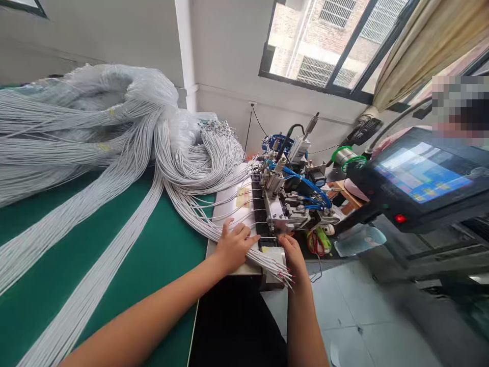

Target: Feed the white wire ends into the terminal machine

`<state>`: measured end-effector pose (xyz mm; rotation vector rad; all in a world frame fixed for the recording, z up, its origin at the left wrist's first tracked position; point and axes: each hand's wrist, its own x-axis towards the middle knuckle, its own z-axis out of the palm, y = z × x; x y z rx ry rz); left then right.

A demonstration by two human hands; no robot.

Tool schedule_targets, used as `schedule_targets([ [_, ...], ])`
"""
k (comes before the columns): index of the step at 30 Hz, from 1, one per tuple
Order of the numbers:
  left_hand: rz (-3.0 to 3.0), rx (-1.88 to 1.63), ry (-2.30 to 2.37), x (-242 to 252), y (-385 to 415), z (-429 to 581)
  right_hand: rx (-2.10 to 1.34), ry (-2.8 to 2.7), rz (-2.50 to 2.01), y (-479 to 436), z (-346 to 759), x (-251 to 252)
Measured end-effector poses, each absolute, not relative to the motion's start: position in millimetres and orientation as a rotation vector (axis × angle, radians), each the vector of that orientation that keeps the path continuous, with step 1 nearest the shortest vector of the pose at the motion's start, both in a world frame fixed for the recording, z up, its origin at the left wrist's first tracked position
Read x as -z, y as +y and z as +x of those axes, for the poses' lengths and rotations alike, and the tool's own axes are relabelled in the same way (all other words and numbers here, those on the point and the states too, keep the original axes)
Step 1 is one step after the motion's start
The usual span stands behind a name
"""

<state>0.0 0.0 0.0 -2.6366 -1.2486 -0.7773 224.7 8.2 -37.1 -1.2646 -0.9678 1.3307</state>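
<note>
A single white cable [268, 238] spans the short gap between my hands at the front of a small bench machine [275, 204]. My left hand [234, 248] lies over the cable bundle, its fingers bent and one fingertip at that cable. My right hand [293, 251] pinches the cable's other end close to the machine's metal block. Below my left hand, a bundle of white cables [267, 262] sticks out past the table edge, with reddish tips. Several separate cables lie across a white sheet [229, 204] into the dark slotted strip [258, 196]. My fingers hide the pinched cable end.
Large bunches of white cable [126, 168], partly wrapped in plastic, cover much of the green table [175, 260]. Right of the machine are a solder wire spool [347, 158], red-handled scissors [316, 243] and a lit screen [424, 171]. A person is partly visible behind the screen.
</note>
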Motion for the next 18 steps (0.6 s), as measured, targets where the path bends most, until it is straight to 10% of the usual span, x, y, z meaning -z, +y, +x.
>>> schedule_targets([
  [18,-2.581,0.866,-1.199,0,0,-3,-1.051,-1.480,-1.401,-41,258,-5],
])
